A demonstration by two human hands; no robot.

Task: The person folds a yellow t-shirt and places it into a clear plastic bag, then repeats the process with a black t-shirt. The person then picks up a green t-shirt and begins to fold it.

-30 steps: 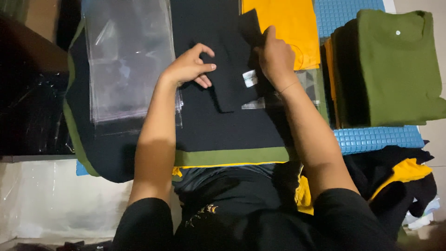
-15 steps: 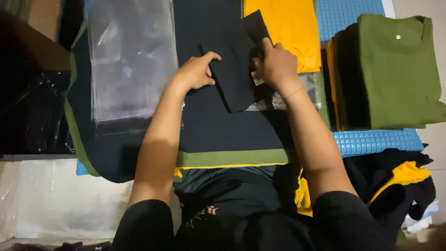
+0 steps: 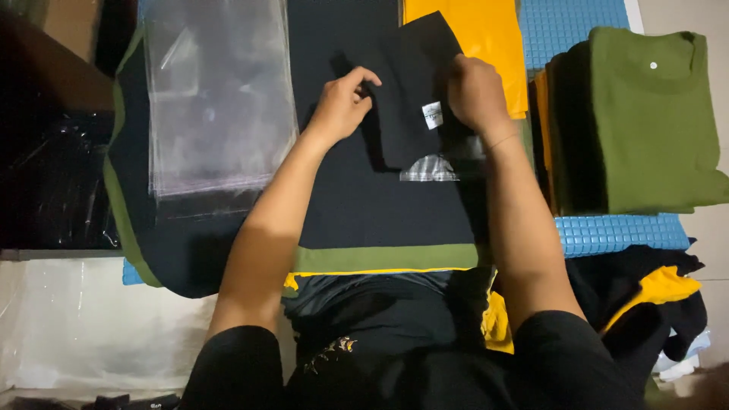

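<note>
Hands meet at upper centre of the head view, left hand [image 3: 339, 106] and right hand [image 3: 474, 95] each pinching a side edge of a small folded black cloth garment [image 3: 410, 91] with white label, soft, light and floppy, best gripped at both edges, above a clear plastic bag [image 3: 430, 168].

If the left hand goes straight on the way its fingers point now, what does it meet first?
The left hand points right, and its fingertips already touch the folded black garment, so probably that. The right hand holds the garment's other edge.
</note>
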